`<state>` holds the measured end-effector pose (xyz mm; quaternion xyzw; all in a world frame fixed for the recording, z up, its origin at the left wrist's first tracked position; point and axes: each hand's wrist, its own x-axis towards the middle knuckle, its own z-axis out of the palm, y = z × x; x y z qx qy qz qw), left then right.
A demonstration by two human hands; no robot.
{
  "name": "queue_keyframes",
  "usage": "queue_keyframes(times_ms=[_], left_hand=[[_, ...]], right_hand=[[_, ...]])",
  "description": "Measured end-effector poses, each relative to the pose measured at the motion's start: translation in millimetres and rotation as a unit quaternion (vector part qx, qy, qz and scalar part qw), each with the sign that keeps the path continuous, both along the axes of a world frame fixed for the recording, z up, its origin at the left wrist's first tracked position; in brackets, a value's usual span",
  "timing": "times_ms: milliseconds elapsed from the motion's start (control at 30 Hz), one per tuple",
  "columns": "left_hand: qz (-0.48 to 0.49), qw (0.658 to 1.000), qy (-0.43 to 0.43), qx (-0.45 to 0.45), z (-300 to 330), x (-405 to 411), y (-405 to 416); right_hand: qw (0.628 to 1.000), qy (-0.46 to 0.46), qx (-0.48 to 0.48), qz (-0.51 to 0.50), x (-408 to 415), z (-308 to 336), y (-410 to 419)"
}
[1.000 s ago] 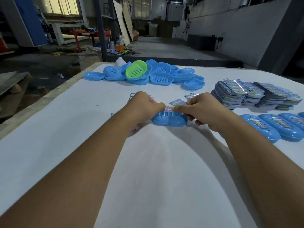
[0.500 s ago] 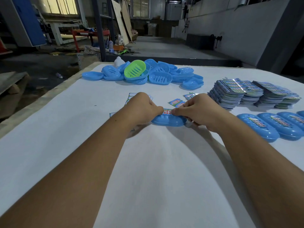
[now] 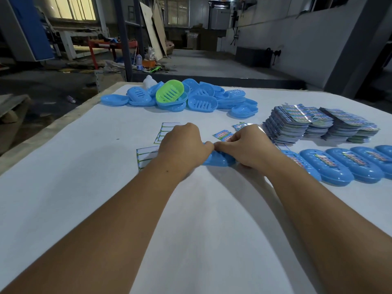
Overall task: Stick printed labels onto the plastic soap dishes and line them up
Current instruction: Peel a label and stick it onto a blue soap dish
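Both hands' grip [image 3: 214,146] holds soap dish [image 3: 218,161] crosswise.

There is one camera, worn on the person's head. It looks forward and down, close over the white table [image 3: 63,187], with the far room across the top.

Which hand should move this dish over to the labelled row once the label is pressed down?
Right. The right hand already grips the blue dish on the side nearest the labelled row; the left hand sits on the far side.
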<state>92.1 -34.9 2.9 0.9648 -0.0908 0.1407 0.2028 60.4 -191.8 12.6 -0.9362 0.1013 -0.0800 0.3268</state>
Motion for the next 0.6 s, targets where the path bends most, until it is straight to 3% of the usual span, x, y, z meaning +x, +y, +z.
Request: queue_keyframes(times_ms=[233, 500, 600], left_hand=[[0.001, 1.0, -0.011, 0.003, -1.5, 0.9, 1.7], [-0.003, 0.993, 0.063, -0.097, -0.2, 2.3, 10.0], [0.001, 0.988, 0.065, -0.139, -1.8, 3.8, 11.5]], right_hand=[[0.998, -0.001, -0.059, -0.019, 0.8, 1.4, -1.2], [0.999, -0.039, -0.002, 0.005, 3.3, -5.4, -6.4], [0.994, -0.094, -0.006, 0.057, 1.4, -6.0, -4.2]])
